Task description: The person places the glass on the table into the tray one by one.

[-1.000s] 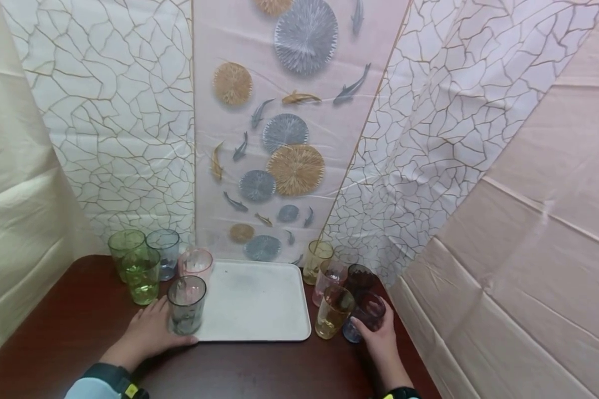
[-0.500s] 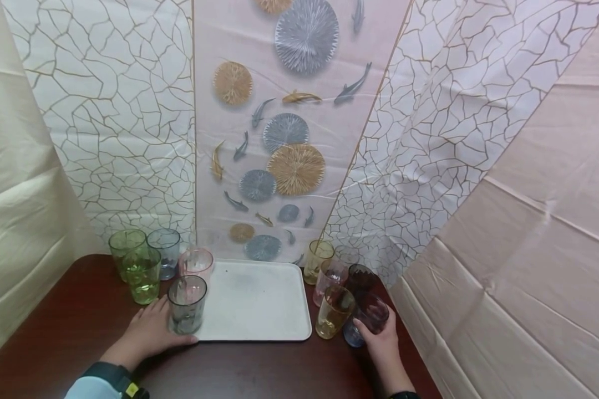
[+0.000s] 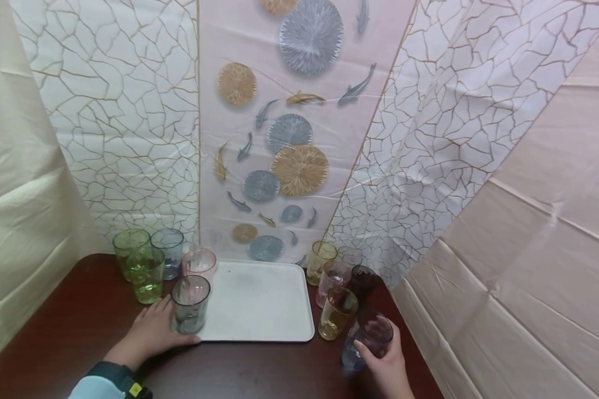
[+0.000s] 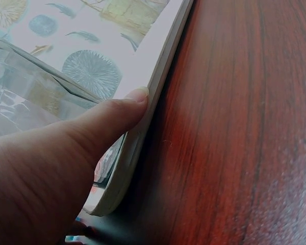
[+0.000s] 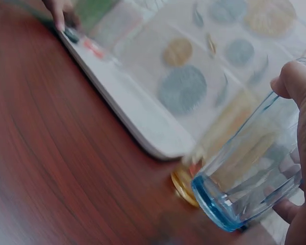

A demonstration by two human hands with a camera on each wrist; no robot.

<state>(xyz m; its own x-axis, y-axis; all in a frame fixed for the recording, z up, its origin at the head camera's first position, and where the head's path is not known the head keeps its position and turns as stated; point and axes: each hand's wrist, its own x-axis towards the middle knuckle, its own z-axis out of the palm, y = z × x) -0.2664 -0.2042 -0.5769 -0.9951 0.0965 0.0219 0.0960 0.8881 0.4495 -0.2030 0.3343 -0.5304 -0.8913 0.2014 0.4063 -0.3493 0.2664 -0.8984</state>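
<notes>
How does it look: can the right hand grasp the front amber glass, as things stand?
Probably no. The right hand looks near, but it grips the blue-based glass, which comes between it and the front amber glass in the head view.

Blue glass point(image 5: 239, 181): rim cut off at R edge, R-wrist cam; base blurred, head cam. Pink glass point(image 3: 200, 266): I get upper pt. only, rest behind grey glass point(image 3: 189, 310).
</notes>
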